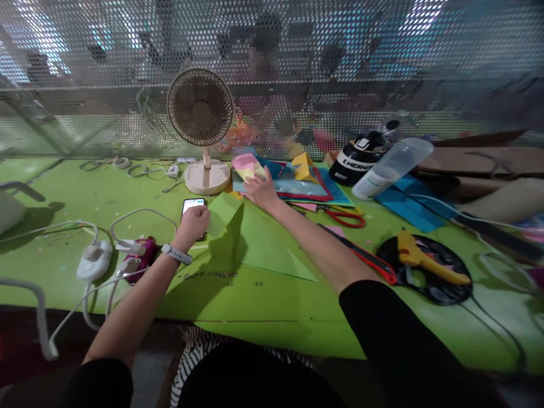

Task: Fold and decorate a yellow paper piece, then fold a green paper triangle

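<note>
My left hand is curled closed at the lower part of a phone with a lit screen, beside the left edge of a folded light green paper sheet. Whatever its fingers hold, if anything, is hidden. Further back, my right hand has its fingers spread over a pink and pale yellow paper piece at the left of a stack of coloured sheets and plastic sleeves. The green sheet lies between my arms, one part raised and casting a shadow.
A fan stands behind the phone. To the right are scissors, a black bottle, a clear tilted cup and a yellow glue gun on a black dish. Power strips and cables lie left. A perforated metal screen closes the back.
</note>
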Motion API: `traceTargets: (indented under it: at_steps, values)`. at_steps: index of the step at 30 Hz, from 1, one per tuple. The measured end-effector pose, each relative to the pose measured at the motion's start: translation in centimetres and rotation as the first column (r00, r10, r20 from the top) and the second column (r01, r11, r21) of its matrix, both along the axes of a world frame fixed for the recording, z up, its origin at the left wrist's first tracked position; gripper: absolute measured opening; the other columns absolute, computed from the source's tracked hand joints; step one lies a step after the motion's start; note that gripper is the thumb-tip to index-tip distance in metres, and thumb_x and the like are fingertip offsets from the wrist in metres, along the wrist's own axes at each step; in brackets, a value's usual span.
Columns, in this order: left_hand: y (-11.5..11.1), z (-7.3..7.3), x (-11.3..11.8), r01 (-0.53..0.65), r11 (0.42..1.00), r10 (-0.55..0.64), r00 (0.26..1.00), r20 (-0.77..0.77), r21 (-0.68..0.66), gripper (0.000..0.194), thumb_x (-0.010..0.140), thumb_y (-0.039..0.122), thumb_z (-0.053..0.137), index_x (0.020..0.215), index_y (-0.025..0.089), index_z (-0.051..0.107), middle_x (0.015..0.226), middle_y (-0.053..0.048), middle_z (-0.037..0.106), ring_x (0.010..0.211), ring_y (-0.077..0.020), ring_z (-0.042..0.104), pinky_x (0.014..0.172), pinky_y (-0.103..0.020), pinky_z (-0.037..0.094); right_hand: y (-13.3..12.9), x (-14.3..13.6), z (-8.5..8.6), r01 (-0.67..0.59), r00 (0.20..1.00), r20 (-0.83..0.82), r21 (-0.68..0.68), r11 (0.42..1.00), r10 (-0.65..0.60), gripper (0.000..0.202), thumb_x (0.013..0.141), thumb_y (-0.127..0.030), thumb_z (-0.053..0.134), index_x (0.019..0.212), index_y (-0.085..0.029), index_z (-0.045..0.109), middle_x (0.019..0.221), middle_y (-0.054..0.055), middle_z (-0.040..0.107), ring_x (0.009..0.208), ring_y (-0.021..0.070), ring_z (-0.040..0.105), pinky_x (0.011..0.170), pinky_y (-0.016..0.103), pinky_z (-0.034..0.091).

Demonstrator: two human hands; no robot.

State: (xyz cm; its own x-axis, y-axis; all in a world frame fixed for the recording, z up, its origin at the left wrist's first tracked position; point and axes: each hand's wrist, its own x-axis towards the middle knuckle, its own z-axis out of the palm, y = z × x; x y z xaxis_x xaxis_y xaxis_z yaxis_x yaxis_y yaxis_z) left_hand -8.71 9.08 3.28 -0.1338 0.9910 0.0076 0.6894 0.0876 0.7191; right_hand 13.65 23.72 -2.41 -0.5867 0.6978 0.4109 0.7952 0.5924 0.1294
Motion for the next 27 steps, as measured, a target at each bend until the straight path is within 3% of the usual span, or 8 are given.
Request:
traceTargets:
  at_steps: [2,5,10,14,22,25,27]
  values:
    - [0.1,-0.1,-0.1,0.007,1.0,-0.007,1.0,-0.007,0.008,0.03,0.078,0.023,0.044,0.086,0.011,0.07,0.058,0.0,0.055,0.048,-0.0118,0.046,0.047,-0.022,0.034,0.2,-0.1,-0.2,-0.044,0.999,0.018,0.003,0.999,0.043,0.036,0.09,-0.025,0.055,0.125,-0.019,0.062,0.135,0.013,0.058,0.121,0.0339,0.049,0.114,0.067,0.005]
    - [0.3,-0.3,-0.2,0.017,1.0,-0.017,1.0,-0.017,0.015,0.028,0.078,0.024,0.044,0.08,0.012,0.069,0.057,0.0,0.054,0.05,-0.0127,0.047,0.05,-0.023,0.035,0.7,-0.6,-0.4,-0.08,0.995,0.055,0.007,0.997,0.08,0.036,0.094,-0.02,0.046,0.126,-0.017,0.061,0.136,0.015,0.057,0.123,0.0324,0.049,0.114,0.067,0.004]
    - [1.1,-0.7,0.5,0.012,0.999,-0.011,0.999,-0.037,0.04,0.03,0.077,0.023,0.045,0.088,0.013,0.07,0.066,-0.001,0.059,0.059,-0.0143,0.051,0.055,-0.024,0.038,1.2,-0.9,-0.4,-0.013,0.999,0.037,0.009,1.0,0.013,0.041,0.099,-0.018,0.031,0.129,-0.016,0.059,0.137,0.014,0.056,0.118,0.0299,0.052,0.114,0.067,0.007]
    - [2.2,-1.0,1.5,0.008,0.999,-0.005,0.998,-0.055,0.048,0.028,0.077,0.02,0.047,0.093,0.013,0.069,0.069,-0.002,0.061,0.06,-0.0148,0.051,0.057,-0.024,0.038,1.2,-0.2,0.2,0.052,0.999,0.0,0.024,0.998,-0.052,0.042,0.095,-0.014,0.035,0.131,-0.015,0.057,0.139,0.014,0.055,0.115,0.0311,0.053,0.113,0.067,0.008]
    - [5.2,-1.9,3.8,0.037,0.999,-0.036,0.997,-0.074,0.014,0.018,0.079,0.016,0.049,0.065,0.014,0.061,0.057,-0.004,0.055,0.057,-0.0165,0.053,0.057,-0.027,0.038,1.2,0.3,1.0,0.1,0.992,-0.075,0.005,0.995,-0.099,0.045,0.088,-0.011,0.044,0.131,-0.016,0.057,0.143,0.014,0.052,0.117,0.0323,0.053,0.113,0.066,0.011]
    - [6.8,-2.5,4.6,0.041,0.999,-0.042,0.997,-0.067,-0.006,0.021,0.082,0.017,0.048,0.071,0.012,0.065,0.06,-0.007,0.061,0.062,-0.0196,0.059,0.062,-0.028,0.044,1.0,0.1,1.1,0.093,0.993,-0.075,-0.017,0.996,-0.094,0.047,0.087,-0.01,0.044,0.132,-0.014,0.056,0.144,0.016,0.05,0.118,0.0336,0.052,0.113,0.066,0.012]
    - [7.9,-2.9,5.1,0.038,0.999,-0.037,0.996,-0.075,0.003,0.02,0.082,0.015,0.049,0.084,0.01,0.068,0.074,-0.011,0.068,0.075,-0.0226,0.064,0.07,-0.03,0.047,0.8,0.0,1.1,0.077,0.994,-0.078,-0.042,0.996,-0.08,0.049,0.086,-0.01,0.043,0.133,-0.012,0.055,0.145,0.018,0.048,0.12,0.0353,0.051,0.112,0.067,0.013]
